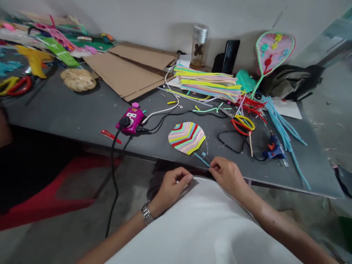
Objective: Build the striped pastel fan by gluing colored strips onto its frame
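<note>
A striped pipe-cleaner fan in pastel and red chevrons lies near the front edge of the dark table. Its thin blue handle stem runs toward me. My right hand pinches the end of that stem at the table edge. My left hand, with a metal watch on its wrist, sits just below the table edge over my white shirt, its fingers curled together; whether it holds anything is hidden.
A magenta power strip with black and white cables sits left of the fan. Red-and-yellow scissors, a blue glue gun, stacked pipe cleaners, cardboard sheets, a finished pink fan, a jar and a bag fill the rest.
</note>
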The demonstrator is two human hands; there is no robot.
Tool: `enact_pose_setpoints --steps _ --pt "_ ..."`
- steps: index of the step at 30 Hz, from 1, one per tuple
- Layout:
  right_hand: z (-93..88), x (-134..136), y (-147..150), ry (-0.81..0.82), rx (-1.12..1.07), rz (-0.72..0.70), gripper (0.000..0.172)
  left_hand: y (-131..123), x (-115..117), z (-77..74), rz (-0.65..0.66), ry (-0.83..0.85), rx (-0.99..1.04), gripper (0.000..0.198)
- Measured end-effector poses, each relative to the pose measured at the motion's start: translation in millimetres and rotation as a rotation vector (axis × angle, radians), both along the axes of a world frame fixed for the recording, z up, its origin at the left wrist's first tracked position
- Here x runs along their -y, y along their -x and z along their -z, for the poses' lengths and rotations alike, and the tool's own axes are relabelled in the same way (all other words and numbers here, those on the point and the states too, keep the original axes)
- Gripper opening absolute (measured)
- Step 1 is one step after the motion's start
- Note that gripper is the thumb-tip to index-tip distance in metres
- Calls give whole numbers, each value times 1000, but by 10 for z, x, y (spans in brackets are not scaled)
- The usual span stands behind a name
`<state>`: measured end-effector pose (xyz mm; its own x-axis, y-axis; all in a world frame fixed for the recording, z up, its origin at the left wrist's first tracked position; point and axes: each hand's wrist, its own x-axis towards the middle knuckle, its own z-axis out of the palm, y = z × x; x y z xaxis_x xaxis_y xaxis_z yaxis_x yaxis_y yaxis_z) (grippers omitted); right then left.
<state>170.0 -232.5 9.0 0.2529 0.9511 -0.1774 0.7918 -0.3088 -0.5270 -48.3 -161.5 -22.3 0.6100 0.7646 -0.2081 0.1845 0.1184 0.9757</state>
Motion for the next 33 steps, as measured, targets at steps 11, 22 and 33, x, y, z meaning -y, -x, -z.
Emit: enact_pose_setpoints --steps 11,22,33 --pt "-30 -91 64 140 239 130 11 -100 -15 24 -74 303 107 44" --pt "-228 -92 111 -26 -625 210 15 -436 -32 -157 -339 711 469 48" --pt "-239 128 -17 -526 -409 103 12 -433 -169 -170 -294 246 359 47"
